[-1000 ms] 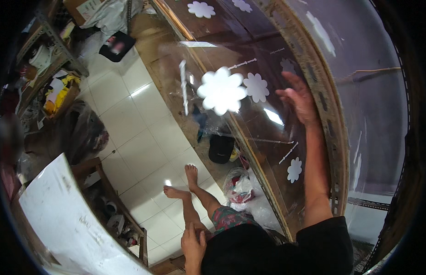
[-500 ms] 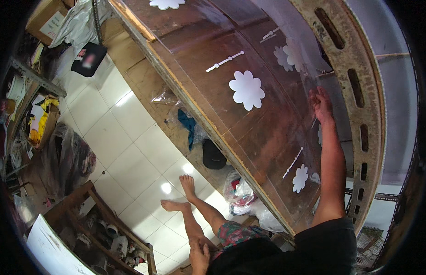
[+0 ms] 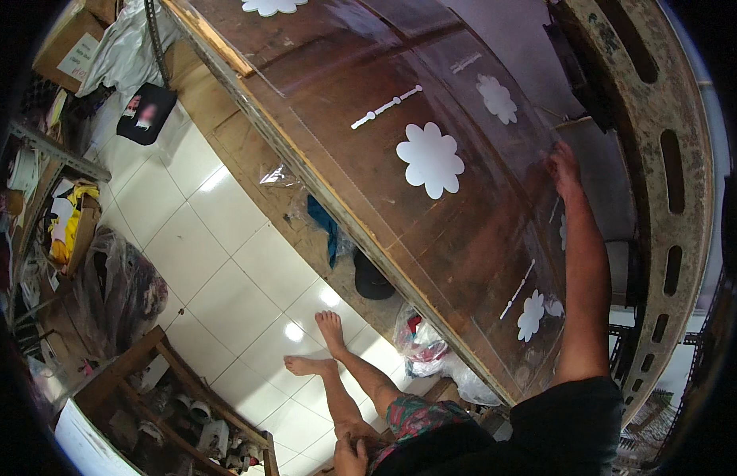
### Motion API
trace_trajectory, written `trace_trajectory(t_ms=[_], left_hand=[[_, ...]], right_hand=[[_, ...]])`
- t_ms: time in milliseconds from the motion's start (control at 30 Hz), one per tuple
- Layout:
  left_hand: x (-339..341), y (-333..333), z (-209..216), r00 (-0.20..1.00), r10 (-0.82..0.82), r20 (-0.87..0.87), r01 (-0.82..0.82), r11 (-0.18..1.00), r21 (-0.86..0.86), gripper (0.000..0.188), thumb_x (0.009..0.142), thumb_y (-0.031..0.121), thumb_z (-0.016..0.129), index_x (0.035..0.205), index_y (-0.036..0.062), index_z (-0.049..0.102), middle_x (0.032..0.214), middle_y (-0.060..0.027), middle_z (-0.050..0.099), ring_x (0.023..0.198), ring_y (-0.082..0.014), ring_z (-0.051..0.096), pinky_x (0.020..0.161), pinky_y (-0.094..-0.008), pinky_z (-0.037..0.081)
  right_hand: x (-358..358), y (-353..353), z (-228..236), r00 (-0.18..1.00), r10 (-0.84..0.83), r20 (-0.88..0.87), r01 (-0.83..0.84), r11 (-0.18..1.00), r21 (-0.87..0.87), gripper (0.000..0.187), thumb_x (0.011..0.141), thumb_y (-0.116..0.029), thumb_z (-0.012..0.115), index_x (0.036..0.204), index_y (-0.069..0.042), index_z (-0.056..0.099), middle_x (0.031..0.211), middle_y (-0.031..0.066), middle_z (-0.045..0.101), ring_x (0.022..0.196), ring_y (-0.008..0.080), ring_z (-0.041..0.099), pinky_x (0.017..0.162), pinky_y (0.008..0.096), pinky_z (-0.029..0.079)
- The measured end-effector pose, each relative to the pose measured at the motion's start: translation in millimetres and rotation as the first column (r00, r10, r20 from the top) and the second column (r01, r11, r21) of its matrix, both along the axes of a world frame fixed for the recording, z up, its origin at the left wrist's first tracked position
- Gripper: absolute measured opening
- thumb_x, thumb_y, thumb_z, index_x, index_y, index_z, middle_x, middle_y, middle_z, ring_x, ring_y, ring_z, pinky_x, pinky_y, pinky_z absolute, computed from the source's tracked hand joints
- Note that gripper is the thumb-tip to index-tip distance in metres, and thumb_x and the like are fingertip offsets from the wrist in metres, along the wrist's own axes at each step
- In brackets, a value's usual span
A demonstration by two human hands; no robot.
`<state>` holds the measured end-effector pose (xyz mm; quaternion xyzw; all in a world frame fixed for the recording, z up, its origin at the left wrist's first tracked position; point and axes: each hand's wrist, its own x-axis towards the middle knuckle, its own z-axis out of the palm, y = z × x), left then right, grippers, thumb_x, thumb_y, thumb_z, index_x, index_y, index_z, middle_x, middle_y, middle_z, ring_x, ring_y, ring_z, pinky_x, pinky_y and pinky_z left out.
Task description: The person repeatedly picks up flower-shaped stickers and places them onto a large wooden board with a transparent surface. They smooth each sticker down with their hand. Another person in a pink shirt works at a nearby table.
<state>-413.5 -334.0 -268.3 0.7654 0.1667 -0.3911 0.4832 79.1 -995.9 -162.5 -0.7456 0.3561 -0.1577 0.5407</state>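
Reaching with the right hand (image 3: 565, 168) to the far side of a clear plastic sheet (image 3: 468, 258), with fingers bent; cannot tell whether pinching it. Spread over the brown worktop (image 3: 388, 260) and patterned with white flower shapes (image 3: 430, 161). Resting the left hand (image 3: 351, 458) loosely on a bare leg (image 3: 346, 401). Can see, lower down beside the worktop, a black cap (image 3: 374, 278) near a clear bag (image 3: 420, 343).

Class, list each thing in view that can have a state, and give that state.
Clear sheet: spread over the brown table.
Right hand: at the sheet's far edge, grip unclear.
Left hand: resting on the leg.
Central white flower shape: lying flat.
Box of yellow items: open, filled.
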Motion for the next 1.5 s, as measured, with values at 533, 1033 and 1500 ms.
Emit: trace_trajectory(t_ms=[533, 1033, 1500], left_hand=[[7.2, -1.7, 0.2, 0.996, 0.011, 0.093, -0.013, 1.0, 0.018, 0.046, 0.098, 0.024, 0.056, 0.137, 0.0021, 0.05, 0.121, -0.0299, 0.061, 0.11, -0.0478, 0.059, 0.092, -0.051, 0.049], [10.2, -1.1, 8.7, 1.0, -0.013, -0.007, 0.013, 0.996, 0.091, 0.045, 0.097, 0.024, 0.056, 0.136, 0.0022, 0.051, 0.119, -0.0291, 0.062, 0.109, -0.0476, 0.058, 0.092, -0.0508, 0.048], [56.0, 38.1, 175.0, 0.735, 0.214, 0.644, -0.366, 0.924, 0.11, 0.041, 0.092, 0.021, 0.066, 0.128, 0.0034, 0.057, 0.098, -0.0154, 0.064, 0.086, -0.0346, 0.064, 0.074, -0.0434, 0.052]], right_hand=[[15.6, 17.3, 2.1, 0.989, 0.132, -0.067, -0.144, 0.966, -0.215, 0.067, 0.086, 0.001, 0.053, 0.151, -0.006, 0.035, 0.149, 0.0122, 0.043, 0.095, 0.0194, 0.065, 0.076, 0.0311, 0.053], [16.4, 12.8, -15.2, 0.959, -0.168, -0.228, -0.079, 0.614, -0.785, 0.05, 0.09, -0.014, 0.065, 0.137, -0.003, 0.055, 0.142, 0.0168, 0.053, 0.126, 0.0336, 0.054, 0.105, 0.0412, 0.043], [-147.4, 461.9, 11.3, 0.669, 0.706, 0.233, -0.706, 0.702, -0.098, 0.028, 0.101, -0.005, 0.048, 0.128, -0.001, 0.055, 0.112, 0.0074, 0.061, 0.092, 0.017, 0.062, 0.081, 0.0308, 0.053]])
